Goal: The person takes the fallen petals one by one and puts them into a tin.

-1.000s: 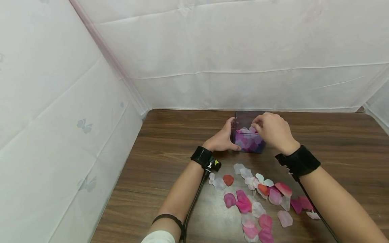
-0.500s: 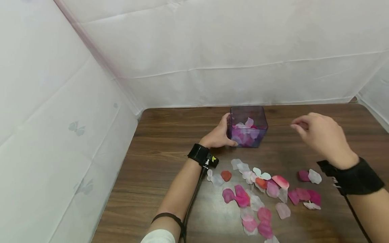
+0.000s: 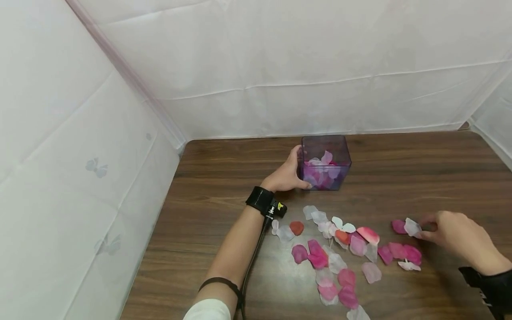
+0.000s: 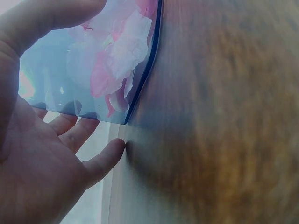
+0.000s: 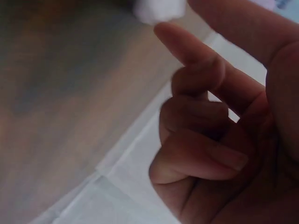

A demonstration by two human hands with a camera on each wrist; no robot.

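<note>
A clear purple box (image 3: 325, 162) with pink and white petals inside stands on the wooden table (image 3: 224, 178). My left hand (image 3: 297, 171) grips its left side, thumb on the near wall; in the left wrist view the box (image 4: 93, 60) fills the space between thumb and fingers of that hand (image 4: 70, 79). At the right, my right hand (image 3: 425, 226) is down on the table, its fingertips on a white petal (image 3: 411, 226). The right wrist view shows that petal (image 5: 156, 9) pinched between index finger and thumb of the hand (image 5: 187, 21), the other fingers curled.
Several loose pink, red and white petals (image 3: 332, 253) lie scattered across the table's near middle and right. White sheeting walls (image 3: 80, 133) close off the left side and the back. The table's left edge runs along the sheeting.
My right hand left the box's top, swung out to the right and came down onto the white petal. The left hand stayed on the box. The view shifted slightly.
</note>
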